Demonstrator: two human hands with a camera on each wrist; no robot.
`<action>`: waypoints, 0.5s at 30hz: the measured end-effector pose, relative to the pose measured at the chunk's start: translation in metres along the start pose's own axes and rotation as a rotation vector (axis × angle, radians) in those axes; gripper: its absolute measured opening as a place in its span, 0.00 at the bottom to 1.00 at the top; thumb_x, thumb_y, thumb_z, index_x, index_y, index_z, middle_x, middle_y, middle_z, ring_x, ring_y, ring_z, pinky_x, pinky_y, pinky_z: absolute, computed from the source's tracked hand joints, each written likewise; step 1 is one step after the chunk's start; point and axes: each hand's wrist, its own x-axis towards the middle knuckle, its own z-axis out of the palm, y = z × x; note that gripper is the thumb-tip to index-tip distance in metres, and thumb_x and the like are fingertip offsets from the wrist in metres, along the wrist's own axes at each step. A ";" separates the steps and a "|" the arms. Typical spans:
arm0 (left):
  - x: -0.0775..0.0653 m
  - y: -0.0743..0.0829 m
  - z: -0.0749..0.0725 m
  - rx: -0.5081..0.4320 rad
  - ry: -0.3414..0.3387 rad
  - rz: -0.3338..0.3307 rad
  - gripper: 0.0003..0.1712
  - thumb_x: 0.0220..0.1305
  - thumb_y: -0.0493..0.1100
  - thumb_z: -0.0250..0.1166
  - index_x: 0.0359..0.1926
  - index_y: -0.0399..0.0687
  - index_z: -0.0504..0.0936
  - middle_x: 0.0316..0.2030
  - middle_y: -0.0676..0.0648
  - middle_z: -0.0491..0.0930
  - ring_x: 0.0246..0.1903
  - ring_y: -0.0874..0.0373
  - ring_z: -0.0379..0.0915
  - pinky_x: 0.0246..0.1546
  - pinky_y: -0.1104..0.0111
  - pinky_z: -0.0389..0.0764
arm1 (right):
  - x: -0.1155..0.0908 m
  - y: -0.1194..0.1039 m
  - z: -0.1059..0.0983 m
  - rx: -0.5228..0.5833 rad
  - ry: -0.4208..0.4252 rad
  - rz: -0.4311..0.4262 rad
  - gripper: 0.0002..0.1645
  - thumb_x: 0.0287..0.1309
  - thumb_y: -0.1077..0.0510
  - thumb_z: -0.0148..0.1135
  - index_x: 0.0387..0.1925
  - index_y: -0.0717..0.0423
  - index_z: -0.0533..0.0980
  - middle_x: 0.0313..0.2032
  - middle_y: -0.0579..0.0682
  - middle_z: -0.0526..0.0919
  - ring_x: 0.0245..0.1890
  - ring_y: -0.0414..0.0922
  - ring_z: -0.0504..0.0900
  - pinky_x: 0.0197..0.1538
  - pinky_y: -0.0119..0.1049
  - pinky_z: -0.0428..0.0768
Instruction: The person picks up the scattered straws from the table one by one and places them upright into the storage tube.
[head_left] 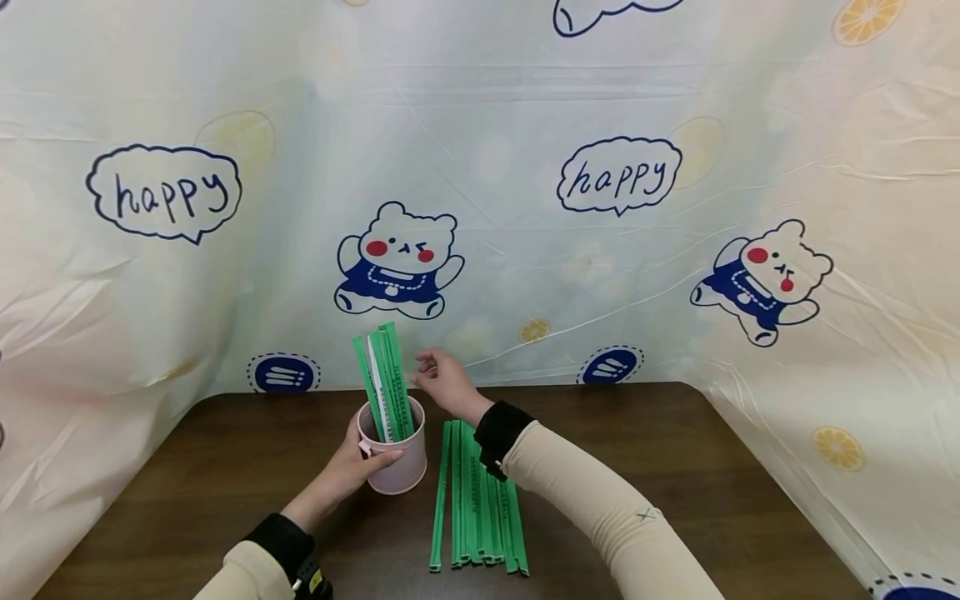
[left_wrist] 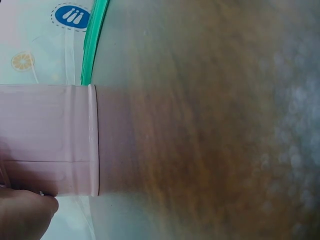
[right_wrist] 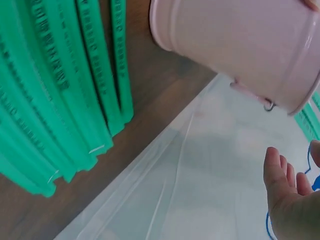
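My left hand (head_left: 343,473) holds a small pale pink metal bucket (head_left: 403,468) at its side, the thumb lying across the front. Several long green wrapped straws (head_left: 399,379), one showing a white side, stand in the bucket and lean left. My right hand (head_left: 450,385) is just right of their upper parts with bent, parted fingers and nothing in it; the right wrist view shows its fingers (right_wrist: 274,172) apart from the bucket. On the table, right of the bucket, lies a row of several green wrapped straws (head_left: 467,508) with dark printing, partly hidden by my right sleeve.
The dark brown wooden table (head_left: 615,467) extends on both sides of the bucket. Behind it hangs a pale curtain (head_left: 510,250) with printed bears, orange slices and "happy" bubbles. A small wire loop (right_wrist: 270,106) sits on the bucket's side near its rim.
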 end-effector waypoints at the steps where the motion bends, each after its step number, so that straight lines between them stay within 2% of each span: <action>1: 0.000 0.000 0.000 0.002 0.002 0.000 0.59 0.67 0.41 0.67 0.80 0.43 0.31 0.77 0.29 0.45 0.75 0.30 0.49 0.74 0.34 0.56 | -0.001 0.000 -0.003 -0.001 -0.001 0.008 0.24 0.73 0.61 0.57 0.66 0.65 0.70 0.57 0.64 0.79 0.58 0.58 0.79 0.61 0.46 0.80; 7: 0.001 0.001 0.001 0.004 0.004 -0.012 0.59 0.67 0.41 0.67 0.80 0.44 0.31 0.78 0.29 0.45 0.76 0.30 0.48 0.74 0.33 0.56 | -0.004 0.003 -0.027 -0.028 0.047 0.032 0.23 0.73 0.61 0.57 0.65 0.64 0.70 0.56 0.64 0.79 0.58 0.57 0.79 0.59 0.44 0.81; 10: 0.001 0.001 0.001 0.008 0.006 -0.015 0.59 0.67 0.41 0.67 0.80 0.44 0.31 0.78 0.29 0.45 0.76 0.30 0.48 0.74 0.33 0.55 | -0.006 0.015 -0.042 -0.029 0.080 0.030 0.23 0.73 0.61 0.58 0.65 0.66 0.70 0.55 0.64 0.79 0.57 0.57 0.80 0.59 0.46 0.81; 11: 0.002 0.001 0.001 0.006 0.007 -0.014 0.59 0.67 0.41 0.67 0.80 0.44 0.31 0.78 0.29 0.46 0.76 0.30 0.48 0.74 0.33 0.55 | -0.005 0.023 -0.047 -0.026 0.084 0.033 0.24 0.72 0.60 0.59 0.64 0.65 0.70 0.55 0.64 0.79 0.57 0.57 0.80 0.59 0.47 0.81; 12: 0.002 0.001 0.001 0.007 0.007 -0.014 0.59 0.67 0.41 0.67 0.80 0.44 0.31 0.78 0.29 0.46 0.76 0.30 0.48 0.74 0.33 0.55 | -0.002 0.039 -0.051 -0.025 0.090 -0.004 0.24 0.73 0.56 0.59 0.64 0.63 0.70 0.54 0.61 0.79 0.55 0.54 0.80 0.57 0.44 0.81; 15: 0.001 0.000 0.001 0.012 0.007 -0.019 0.59 0.67 0.41 0.67 0.80 0.44 0.31 0.78 0.30 0.45 0.76 0.29 0.47 0.74 0.32 0.54 | 0.002 0.080 -0.065 -0.017 0.082 -0.011 0.26 0.71 0.51 0.62 0.64 0.58 0.72 0.51 0.56 0.81 0.52 0.49 0.82 0.53 0.42 0.82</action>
